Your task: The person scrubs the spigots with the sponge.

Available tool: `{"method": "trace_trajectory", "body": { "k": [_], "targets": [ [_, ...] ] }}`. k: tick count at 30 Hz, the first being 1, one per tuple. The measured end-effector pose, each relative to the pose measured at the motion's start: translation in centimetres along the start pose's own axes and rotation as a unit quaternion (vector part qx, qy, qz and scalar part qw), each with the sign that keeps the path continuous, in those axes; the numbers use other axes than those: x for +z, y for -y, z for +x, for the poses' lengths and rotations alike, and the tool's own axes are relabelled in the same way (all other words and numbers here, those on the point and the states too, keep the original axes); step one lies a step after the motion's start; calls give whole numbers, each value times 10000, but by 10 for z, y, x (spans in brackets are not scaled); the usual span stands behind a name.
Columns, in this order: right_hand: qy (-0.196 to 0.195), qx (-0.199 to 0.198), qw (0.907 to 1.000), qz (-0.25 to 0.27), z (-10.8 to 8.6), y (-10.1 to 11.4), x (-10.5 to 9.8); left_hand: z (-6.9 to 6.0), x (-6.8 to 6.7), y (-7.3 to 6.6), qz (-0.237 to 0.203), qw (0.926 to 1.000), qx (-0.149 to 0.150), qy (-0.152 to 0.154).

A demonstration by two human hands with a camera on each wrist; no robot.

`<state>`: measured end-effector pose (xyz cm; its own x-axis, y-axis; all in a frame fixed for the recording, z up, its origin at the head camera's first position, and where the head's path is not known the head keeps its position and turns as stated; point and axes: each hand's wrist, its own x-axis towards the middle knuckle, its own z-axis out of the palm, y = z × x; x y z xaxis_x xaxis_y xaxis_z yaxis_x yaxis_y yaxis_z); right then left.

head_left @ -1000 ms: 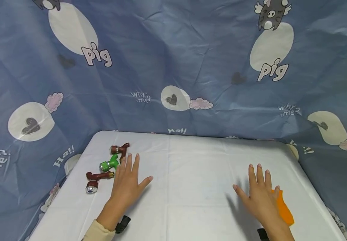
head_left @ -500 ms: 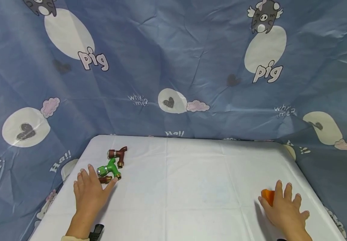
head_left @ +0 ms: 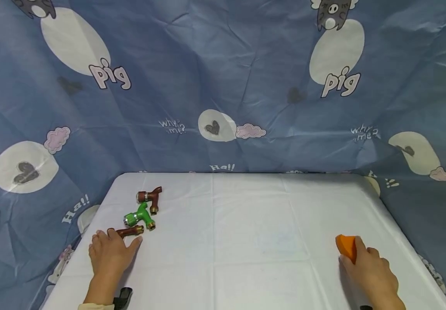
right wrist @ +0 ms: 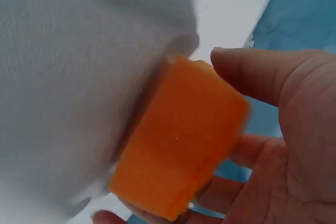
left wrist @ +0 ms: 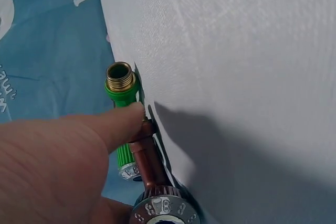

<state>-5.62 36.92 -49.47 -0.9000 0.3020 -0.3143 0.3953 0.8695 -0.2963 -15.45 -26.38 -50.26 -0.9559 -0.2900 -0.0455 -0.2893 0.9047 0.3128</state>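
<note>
At the right of the head view, my right hand (head_left: 373,273) holds an orange sponge (head_left: 346,246) between thumb and fingers. The right wrist view has the sponge (right wrist: 178,140) tilted, thumb at its upper edge and fingers beneath. On the left, my left hand (head_left: 108,256) lies over the nearest brown faucet (head_left: 131,231), its fingers covering part of it and the thumb stretched out beside it. Seen from the left wrist, the thumb (left wrist: 121,124) passes in front of this faucet (left wrist: 149,163); whether it touches is unclear. A green faucet (head_left: 139,216) lies just beyond.
Farther back on the white-covered table (head_left: 253,224) lies another brown faucet (head_left: 151,199). A blue printed curtain (head_left: 223,86) hangs along the back and both sides of the table.
My left hand has moved left and down onto the nearest brown faucet. My right hand has moved right, and its fingers have closed around the orange sponge.
</note>
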Motion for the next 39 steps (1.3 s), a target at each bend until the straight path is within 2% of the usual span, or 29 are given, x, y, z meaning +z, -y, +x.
{"method": "trace_trajectory", "body": {
  "k": [4,7,11,16,24,27,30,39],
  "targets": [
    [-16,-89,9998,-154,1,-1,-2,1,1,-1,423,9990,75,-159],
    [-95,-114,9998,-163,1,0,-1,1,0,1,535,9977,116,-411],
    [-324,-186,9992,-145,0,1,1,3,-2,5,329,9970,229,-662],
    [-515,-320,9981,-107,-1,4,1,2,-4,7,62,9974,189,-699],
    [-644,-618,9960,18,-3,19,-6,-4,-8,-5,-276,9952,118,-927],
    [-776,-821,9936,33,-6,29,-9,-6,-14,-12,-452,9923,309,-1114],
    [-975,-1083,9893,31,-9,41,-12,-8,-23,-23,-627,9870,646,-1328],
    [-1351,-1913,9719,242,-20,87,-24,-20,-43,-71,-1058,9697,1521,-1593]
  ]
}}
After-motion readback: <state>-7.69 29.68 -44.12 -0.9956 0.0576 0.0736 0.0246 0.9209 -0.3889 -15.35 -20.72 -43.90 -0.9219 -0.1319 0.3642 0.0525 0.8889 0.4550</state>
